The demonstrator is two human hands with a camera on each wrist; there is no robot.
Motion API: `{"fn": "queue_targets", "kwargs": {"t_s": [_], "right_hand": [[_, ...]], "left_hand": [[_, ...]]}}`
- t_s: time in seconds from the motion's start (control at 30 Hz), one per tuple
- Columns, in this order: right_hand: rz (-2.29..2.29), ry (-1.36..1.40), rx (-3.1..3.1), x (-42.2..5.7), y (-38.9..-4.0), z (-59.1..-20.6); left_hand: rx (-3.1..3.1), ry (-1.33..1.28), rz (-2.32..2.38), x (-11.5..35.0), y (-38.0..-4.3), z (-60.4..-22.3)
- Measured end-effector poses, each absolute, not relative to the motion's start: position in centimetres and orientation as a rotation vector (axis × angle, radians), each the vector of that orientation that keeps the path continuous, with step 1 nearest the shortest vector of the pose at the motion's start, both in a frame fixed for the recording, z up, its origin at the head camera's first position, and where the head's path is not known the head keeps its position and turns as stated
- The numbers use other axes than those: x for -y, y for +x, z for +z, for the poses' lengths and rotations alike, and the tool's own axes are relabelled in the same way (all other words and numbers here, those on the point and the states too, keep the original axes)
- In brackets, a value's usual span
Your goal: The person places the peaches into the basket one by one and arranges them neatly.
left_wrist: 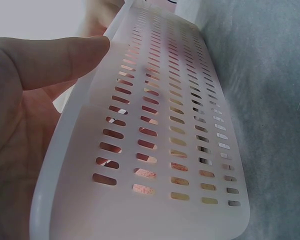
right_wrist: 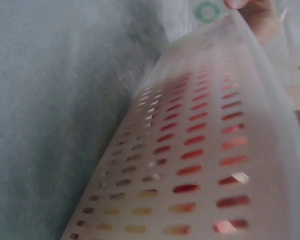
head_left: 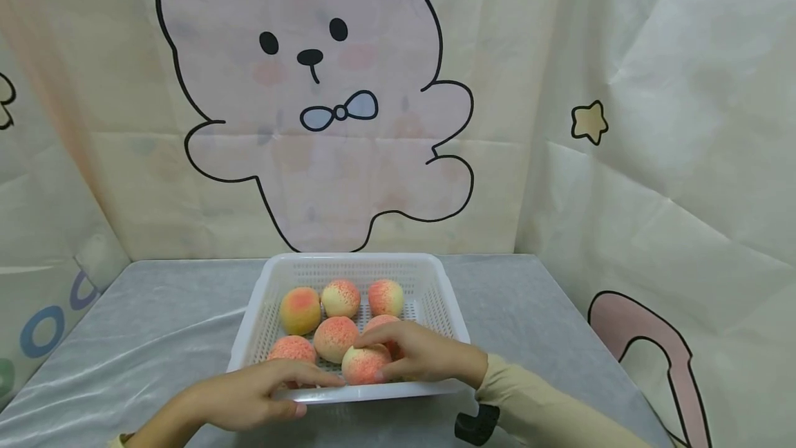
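Note:
A white slotted plastic basket stands on the table, with several peaches inside. My left hand holds its front rim near the left corner, the thumb outside and the other fingers over the inner side. Reaching over the front right of the basket, my right hand grips a pale-and-red peach between thumb and fingers. Just behind that hand is another peach, partly covered. A speckled peach lies in the middle, and a yellower peach at the left. The left hand partly hides a red peach.
Two more peaches sit at the back of the basket. Grey cloth covers the table. Behind it hangs a cream curtain with a cartoon bear; printed curtains also flank both sides. A black strap is at the right wrist.

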State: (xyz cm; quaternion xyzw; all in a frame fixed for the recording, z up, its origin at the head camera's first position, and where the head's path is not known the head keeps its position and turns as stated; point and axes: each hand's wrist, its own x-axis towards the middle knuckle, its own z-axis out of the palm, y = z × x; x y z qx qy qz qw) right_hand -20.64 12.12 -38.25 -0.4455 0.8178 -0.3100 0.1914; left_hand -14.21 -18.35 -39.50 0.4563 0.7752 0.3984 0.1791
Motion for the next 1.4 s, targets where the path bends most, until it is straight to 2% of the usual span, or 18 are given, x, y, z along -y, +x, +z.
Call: {"fn": "queue_targets", "kwargs": {"t_s": [0.5,1.4], "right_hand": [[-0.512,-1.441,-2.431,-10.8,-20.8,-38.3],[-0.738,-1.249,-2.386,-12.2,-20.6,-38.0]], "left_hand": [[-2.18,1.296,1.135,18.3,-14.3,-39.3],[-2.13,1.246,1.166,18.2,-14.2,-39.3]]}}
